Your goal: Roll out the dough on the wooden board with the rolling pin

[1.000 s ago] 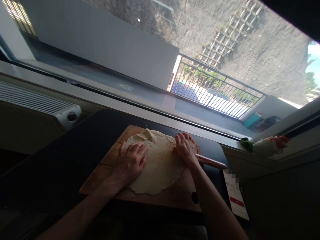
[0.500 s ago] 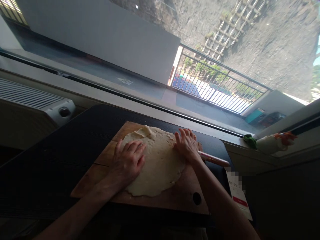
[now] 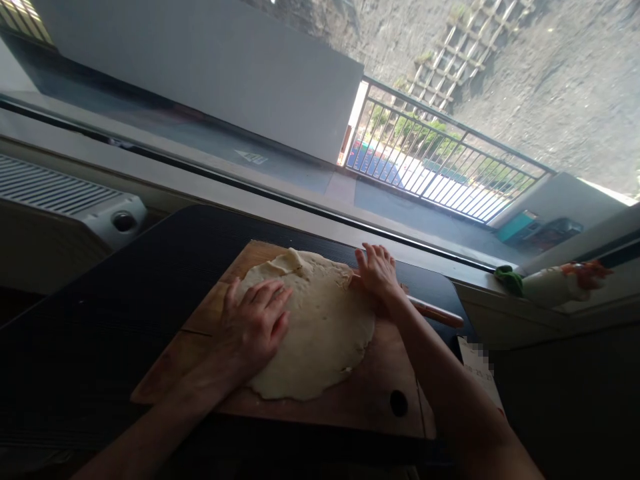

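A wide sheet of rolled-out dough [image 3: 320, 333] lies on a wooden board [image 3: 350, 410], its far left edge folded over and uneven. My left hand [image 3: 257, 320] rests flat on the dough's left side, fingers stretched out. At the far right rim of the dough is my right hand [image 3: 377, 270], fingers extended; whether its palm touches the dough or only the board I cannot tell. A wooden rolling pin [image 3: 437, 312] sits just right of the right wrist, partly hidden behind the forearm.
The board stands on a black table [image 3: 125, 287] against a window sill [image 3: 240, 217]. A phone [image 3: 483, 373] lies at the table's right edge. To the left is a white radiator [image 3: 75, 193]. A white pot [image 3: 547, 287] stands on the sill at the right.
My right hand has shifted slightly outward, uncovering more of the dough's right edge. My left hand stays on the dough, a little further left. The view has tilted slightly.
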A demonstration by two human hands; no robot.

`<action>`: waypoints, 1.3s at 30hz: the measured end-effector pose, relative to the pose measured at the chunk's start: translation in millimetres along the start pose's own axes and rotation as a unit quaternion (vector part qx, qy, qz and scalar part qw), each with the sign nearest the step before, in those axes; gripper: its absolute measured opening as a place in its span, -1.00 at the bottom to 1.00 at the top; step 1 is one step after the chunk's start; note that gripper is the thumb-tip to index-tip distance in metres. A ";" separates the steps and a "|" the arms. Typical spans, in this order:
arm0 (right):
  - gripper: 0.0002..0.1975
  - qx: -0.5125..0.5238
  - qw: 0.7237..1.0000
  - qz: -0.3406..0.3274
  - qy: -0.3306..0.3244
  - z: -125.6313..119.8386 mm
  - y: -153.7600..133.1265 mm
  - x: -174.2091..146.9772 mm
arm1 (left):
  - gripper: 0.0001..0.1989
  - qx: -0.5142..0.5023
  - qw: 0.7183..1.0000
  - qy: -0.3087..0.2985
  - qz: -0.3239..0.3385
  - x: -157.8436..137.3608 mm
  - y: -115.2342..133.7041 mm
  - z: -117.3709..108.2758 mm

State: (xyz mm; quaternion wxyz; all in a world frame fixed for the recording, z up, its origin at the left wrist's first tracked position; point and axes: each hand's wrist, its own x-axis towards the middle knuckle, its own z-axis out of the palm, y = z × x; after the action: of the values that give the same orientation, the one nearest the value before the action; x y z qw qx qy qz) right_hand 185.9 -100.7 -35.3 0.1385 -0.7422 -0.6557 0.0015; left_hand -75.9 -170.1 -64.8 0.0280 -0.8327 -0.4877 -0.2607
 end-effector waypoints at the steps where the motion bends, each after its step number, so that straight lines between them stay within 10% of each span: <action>1: -0.45 -0.001 1.000 0.020 -0.006 -0.4 1.4 12.6 | -0.64 0.003 1.000 -0.003 0.001 0.1 0.1 -0.4; 9: -0.43 0.008 0.998 -0.048 -0.045 3.8 -0.2 -23.4 | -0.65 0.009 1.000 -0.014 0.000 -0.3 1.5 -3.0; 15: -0.46 0.006 0.997 0.063 -0.040 2.1 3.3 27.1 | -0.66 0.006 1.000 0.000 0.003 0.4 2.8 -3.6; 22: -0.43 -0.011 0.998 -0.059 -0.030 5.1 -13.3 -34.8 | -0.66 0.006 1.000 0.003 0.010 0.5 2.8 -3.2; 28: -0.43 0.023 0.996 0.065 -0.060 2.0 4.3 26.5 | -0.67 0.017 1.000 0.004 0.011 0.6 3.8 -3.8; 35: -0.44 0.004 0.998 -0.068 -0.007 11.1 -22.6 -30.5 | -0.66 0.009 1.000 -0.004 0.012 0.4 2.9 -3.9; 39: -0.47 -0.010 0.999 0.039 -0.027 1.6 1.4 4.1 | -0.66 -0.001 1.000 -0.008 0.006 0.4 3.4 -6.2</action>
State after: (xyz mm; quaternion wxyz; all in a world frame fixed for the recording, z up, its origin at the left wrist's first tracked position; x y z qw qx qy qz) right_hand 187.5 -96.5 -36.4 0.1134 -0.7681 -0.6299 0.0203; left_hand -75.5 -173.5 -58.6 0.0248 -0.8380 -0.4823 -0.2541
